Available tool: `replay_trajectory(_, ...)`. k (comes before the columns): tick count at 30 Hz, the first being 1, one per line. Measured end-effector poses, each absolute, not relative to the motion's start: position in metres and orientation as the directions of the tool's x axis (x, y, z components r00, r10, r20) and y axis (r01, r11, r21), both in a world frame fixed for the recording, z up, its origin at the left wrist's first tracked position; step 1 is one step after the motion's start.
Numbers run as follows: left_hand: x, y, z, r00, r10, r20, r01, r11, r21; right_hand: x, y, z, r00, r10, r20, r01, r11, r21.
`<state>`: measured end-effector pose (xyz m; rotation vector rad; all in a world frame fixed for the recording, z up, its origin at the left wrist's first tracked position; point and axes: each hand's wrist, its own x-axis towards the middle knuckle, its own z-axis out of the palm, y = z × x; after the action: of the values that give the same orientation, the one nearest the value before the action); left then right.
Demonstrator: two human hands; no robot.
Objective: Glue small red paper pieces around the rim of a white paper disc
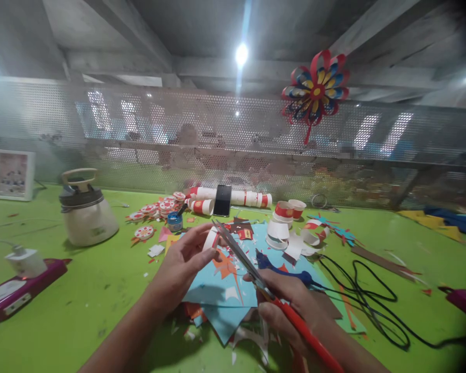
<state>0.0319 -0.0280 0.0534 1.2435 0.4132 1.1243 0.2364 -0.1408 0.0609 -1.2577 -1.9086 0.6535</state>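
Observation:
My left hand (pixel 186 259) is closed around a small white and red piece of paper cup (pixel 213 239), pinched between thumb and fingers. From the lower right, my right hand (pixel 287 300) grips red-handled scissors (pixel 252 269); their long blades point up and left, the tips close beside the cup piece. Below both hands lie light blue paper sheets (pixel 205 282) strewn with orange and white scraps. A dark blue hot glue gun (pixel 283 270) with a black cable rests just behind my right hand. Whether the blades touch the cup piece, I cannot tell.
Stacked and cut paper cups (pixel 278 233) stand behind the blue sheets. Farther back are a cup roll (pixel 241 197), a phone (pixel 222 200), a blue jar (pixel 174 221) and red-white discs (pixel 144 233). A kettle-like jug (pixel 87 215) and purple power strip (pixel 25 290) sit left; a cable (pixel 367 295) loops right.

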Motion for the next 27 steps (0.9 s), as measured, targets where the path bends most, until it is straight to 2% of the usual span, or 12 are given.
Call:
replay_trajectory(4, 0.028, -0.024, 0.052, 0.488, 0.823, 0.292, -0.577, 0.053, 0.815, 0.236, -0.143, 0.061, -0.209, 0.925, 0.317, 0.558, 0.379, -0.738)
replay_trajectory(9, 0.025, -0.021, 0.055, 0.478, 0.794, 0.376, -0.673, 0.057, 0.737, 0.240, -0.140, 0.063, -0.201, 0.912, 0.357, 0.548, 0.407, -0.731)
replay_trajectory(18, 0.027, -0.012, 0.047, 0.411, 0.845, 0.342, -0.623, -0.013, 0.782, 0.242, -0.137, 0.065, -0.199, 0.934, 0.295, 0.596, 0.355, -0.720)
replay_trajectory(22, 0.031, -0.012, 0.047, 0.367, 0.858, 0.359, -0.521, -0.130, 0.844, 0.240, -0.140, 0.068, -0.195, 0.942, 0.274, 0.617, 0.335, -0.712)
replay_trajectory(25, 0.034, -0.011, 0.046, 0.304, 0.839, 0.451, -0.318, -0.357, 0.879, 0.240, -0.141, 0.069, -0.180, 0.959, 0.218, 0.637, 0.283, -0.717)
replay_trajectory(27, 0.036, -0.011, 0.043, 0.265, 0.794, 0.548, -0.175, -0.519, 0.837, 0.241, -0.139, 0.067, -0.152, 0.969, 0.197, 0.670, 0.247, -0.700)
